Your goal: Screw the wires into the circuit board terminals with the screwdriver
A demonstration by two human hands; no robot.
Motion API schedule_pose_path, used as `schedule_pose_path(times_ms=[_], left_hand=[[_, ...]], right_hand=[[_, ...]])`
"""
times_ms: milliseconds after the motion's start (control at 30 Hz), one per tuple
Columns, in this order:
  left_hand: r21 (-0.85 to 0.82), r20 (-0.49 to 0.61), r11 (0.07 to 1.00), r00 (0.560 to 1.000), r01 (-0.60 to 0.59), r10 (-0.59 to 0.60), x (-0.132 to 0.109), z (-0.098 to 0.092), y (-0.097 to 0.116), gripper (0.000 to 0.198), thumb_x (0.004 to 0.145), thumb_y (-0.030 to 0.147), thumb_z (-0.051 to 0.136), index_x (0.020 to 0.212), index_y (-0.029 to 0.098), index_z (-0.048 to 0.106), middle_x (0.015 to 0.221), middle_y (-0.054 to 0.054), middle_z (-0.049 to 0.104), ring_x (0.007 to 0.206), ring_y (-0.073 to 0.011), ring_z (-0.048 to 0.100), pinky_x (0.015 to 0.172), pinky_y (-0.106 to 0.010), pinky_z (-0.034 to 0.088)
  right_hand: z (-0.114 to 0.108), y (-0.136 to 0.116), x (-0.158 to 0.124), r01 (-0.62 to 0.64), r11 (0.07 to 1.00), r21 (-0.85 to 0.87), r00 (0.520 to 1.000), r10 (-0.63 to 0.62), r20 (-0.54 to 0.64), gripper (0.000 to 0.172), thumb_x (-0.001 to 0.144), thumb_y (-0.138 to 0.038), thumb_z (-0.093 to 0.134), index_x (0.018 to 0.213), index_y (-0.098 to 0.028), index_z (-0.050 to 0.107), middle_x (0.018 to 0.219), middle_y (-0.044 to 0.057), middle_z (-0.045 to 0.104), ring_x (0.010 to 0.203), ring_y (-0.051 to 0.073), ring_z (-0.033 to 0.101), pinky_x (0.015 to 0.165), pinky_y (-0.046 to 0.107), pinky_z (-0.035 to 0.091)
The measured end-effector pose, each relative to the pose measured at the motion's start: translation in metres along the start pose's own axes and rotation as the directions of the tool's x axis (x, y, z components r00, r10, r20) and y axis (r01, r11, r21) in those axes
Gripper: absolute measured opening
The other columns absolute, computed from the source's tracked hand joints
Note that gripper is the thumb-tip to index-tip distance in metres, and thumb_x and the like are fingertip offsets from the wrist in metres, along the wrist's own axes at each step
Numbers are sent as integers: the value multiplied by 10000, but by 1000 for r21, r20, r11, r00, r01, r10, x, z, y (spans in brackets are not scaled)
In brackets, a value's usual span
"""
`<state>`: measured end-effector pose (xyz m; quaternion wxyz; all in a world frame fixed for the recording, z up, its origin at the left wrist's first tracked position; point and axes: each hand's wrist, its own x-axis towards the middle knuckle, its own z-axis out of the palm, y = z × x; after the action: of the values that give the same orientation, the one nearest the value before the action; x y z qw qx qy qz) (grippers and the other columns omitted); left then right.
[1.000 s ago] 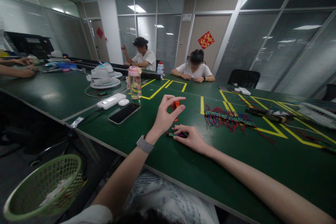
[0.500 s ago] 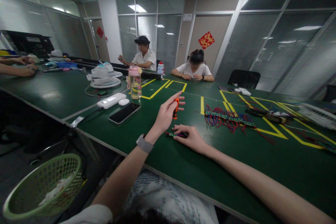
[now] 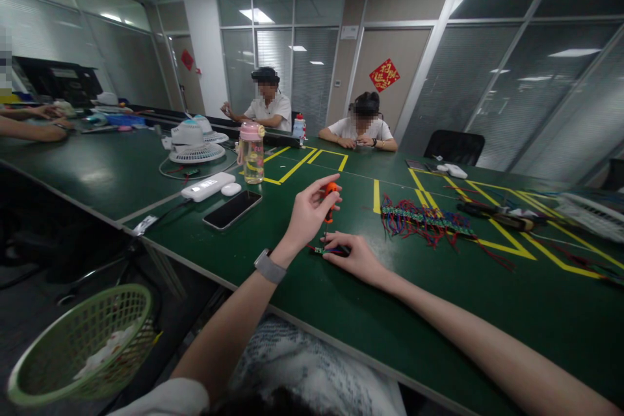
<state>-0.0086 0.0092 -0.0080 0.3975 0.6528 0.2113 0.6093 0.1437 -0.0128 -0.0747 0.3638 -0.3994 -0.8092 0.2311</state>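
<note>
My left hand is closed around the orange and black handle of a screwdriver. The screwdriver stands nearly upright, its thin shaft pointing down at a small green circuit board. Whether the tip touches the board is too small to tell. My right hand lies low over the table, fingertips pinching the board and its thin wires at their right end. Part of the wires is hidden under those fingers.
On the green table, a phone, a white power strip and a pink-lidded bottle stand left. Several wired boards form a row at right. White fans sit farther back. Two people sit opposite; another person's arms show at left.
The fingers of my left hand have curled farther around the screwdriver handle, which has turned slightly. My right hand and the circuit board stay in place.
</note>
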Motion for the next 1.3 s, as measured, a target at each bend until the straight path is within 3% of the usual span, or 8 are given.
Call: schedule_pose_path(times_ms=[100,267,433,633,800,967,1167,1300], left_hand=[[144,-17,986,996,-79,83,-1,0,2,334,788,311,658,1112,228,658,1110,-65,565,967,-162,579,801,-256,514],[-75,96,997,995,17,-10,-2,1,3,362,915,339,442,1233,228,574,1134,-84,583,891,-161,621,717,-286,552],[155,-10,982,994,-106,109,-1,0,3,268,810,316,634,1060,231,682,1065,-61,563,968,-160,570,836,-274,510],[-17,20,999,999,-27,27,-1,0,4,312,886,327,514,1157,206,611,1056,-75,607,843,-147,622,699,-276,551],[223,-113,967,982,-122,150,-2,-3,5,241,826,336,607,1019,218,693,1058,-58,568,936,-152,580,780,-253,513],[-8,-12,1000,1000,-25,25,-2,-2,4,351,908,316,454,1219,215,582,1102,-76,610,871,-161,631,714,-292,540],[234,-41,965,991,-116,129,-2,-2,6,320,804,320,633,1113,240,663,1122,-69,572,1025,-182,561,868,-292,484],[-52,20,999,1000,-8,9,0,-2,4,363,915,329,431,1218,212,590,1213,-93,581,970,-189,616,806,-329,528]], right_hand=[[0,-1,0,-2,1000,-2,1000,2,2,96,739,-247,692,804,-186,728,1008,88,719,1064,255,633,1011,461,430],[0,-1,0,-11,1000,7,1000,11,-7,93,730,-239,697,800,-185,726,1012,87,718,1059,252,635,1008,459,434],[0,0,0,-11,1000,7,1000,11,-4,92,731,-240,692,800,-190,725,1010,84,719,1062,252,634,998,457,444],[1,1,0,-4,1000,3,1000,4,-10,94,727,-239,698,803,-193,727,1011,79,722,1056,249,639,1023,464,421],[0,-1,0,0,1000,-9,1000,0,1,97,733,-234,693,811,-188,728,1014,87,720,1066,254,635,1025,468,416],[0,-2,0,5,1000,-10,1000,-5,-2,95,737,-234,694,811,-186,731,996,87,724,1059,255,639,1028,467,413],[0,-3,0,2,1000,6,1000,-2,-2,85,735,-225,693,806,-192,726,1007,87,719,1059,251,637,985,447,451],[0,-2,0,12,1000,2,1000,-12,-4,91,737,-217,693,815,-185,727,1002,92,721,1053,249,640,1002,448,435]])
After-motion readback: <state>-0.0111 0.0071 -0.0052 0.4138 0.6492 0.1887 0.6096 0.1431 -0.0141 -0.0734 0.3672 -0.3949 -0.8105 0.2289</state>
